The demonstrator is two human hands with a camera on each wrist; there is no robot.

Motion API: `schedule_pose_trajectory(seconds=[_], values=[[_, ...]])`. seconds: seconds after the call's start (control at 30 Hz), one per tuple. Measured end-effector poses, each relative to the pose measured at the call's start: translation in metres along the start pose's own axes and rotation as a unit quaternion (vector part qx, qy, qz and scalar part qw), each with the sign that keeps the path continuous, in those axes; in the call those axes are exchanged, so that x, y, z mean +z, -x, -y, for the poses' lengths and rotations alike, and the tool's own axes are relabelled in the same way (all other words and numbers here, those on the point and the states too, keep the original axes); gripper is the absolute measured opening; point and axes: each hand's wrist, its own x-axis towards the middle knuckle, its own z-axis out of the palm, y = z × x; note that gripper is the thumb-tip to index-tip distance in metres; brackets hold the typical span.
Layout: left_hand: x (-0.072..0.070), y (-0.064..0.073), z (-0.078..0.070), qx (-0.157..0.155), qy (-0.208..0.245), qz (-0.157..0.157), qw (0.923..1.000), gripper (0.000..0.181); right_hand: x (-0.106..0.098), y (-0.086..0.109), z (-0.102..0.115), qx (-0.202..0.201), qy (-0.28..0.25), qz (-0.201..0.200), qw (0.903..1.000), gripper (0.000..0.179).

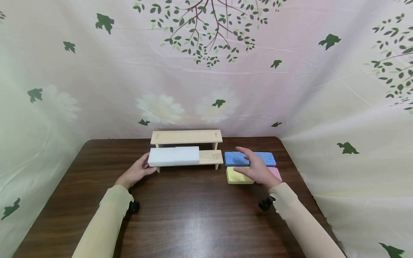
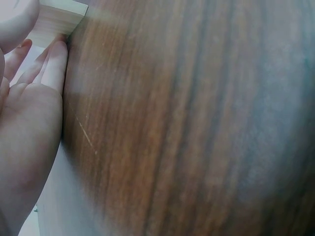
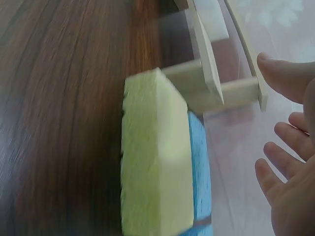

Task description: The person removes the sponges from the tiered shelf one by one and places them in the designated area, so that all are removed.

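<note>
Two white sponges (image 1: 174, 156) lie end to end on the lower tier of a two-tier wooden rack (image 1: 211, 156), covering its left and middle parts. My left hand (image 1: 138, 172) is at the rack's left end, thumb by the front corner and fingers extended beside the end. In the left wrist view its fingertips lie right at the rack's wood (image 2: 59, 19). Over the sponges on the right hovers my right hand (image 1: 258, 170), thumb and fingers spread with nothing between them. Below it are blue sponges (image 1: 237, 158), a yellow sponge (image 1: 239, 176) and a partly hidden pink sponge (image 1: 275, 172).
The rack's upper tier (image 1: 186, 137) stands behind the white sponges, near a printed cloth backdrop (image 1: 190, 82). Dark wood table (image 1: 193, 215) stretches in front. A small black device (image 1: 266, 203) sits at my right wrist, another (image 1: 133, 206) at the left.
</note>
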Motion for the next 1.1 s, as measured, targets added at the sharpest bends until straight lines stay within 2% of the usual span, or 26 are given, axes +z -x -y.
schedule_pose_trajectory(seconds=[0.17, 0.5, 0.83, 1.1], values=[[0.000, 0.001, 0.001, 0.000, 0.005, -0.002, 1.0000, 0.088, 0.014, -0.013, 0.012, -0.002, -0.001, 0.010, 0.9999, 0.082], [-0.001, 0.001, 0.002, -0.005, -0.004, 0.000, 1.0000, 0.093, 0.036, -0.030, 0.029, 0.022, -0.026, 0.042, 0.9986, 0.083], [0.000, 0.001, 0.000, -0.012, 0.005, -0.005, 0.9999, 0.090, 0.052, -0.049, 0.047, -0.009, -0.019, 0.055, 0.9983, 0.081], [0.001, 0.004, -0.001, 0.001, 0.006, -0.003, 1.0000, 0.089, 0.067, -0.066, 0.051, -0.018, -0.012, 0.057, 0.9982, 0.082]])
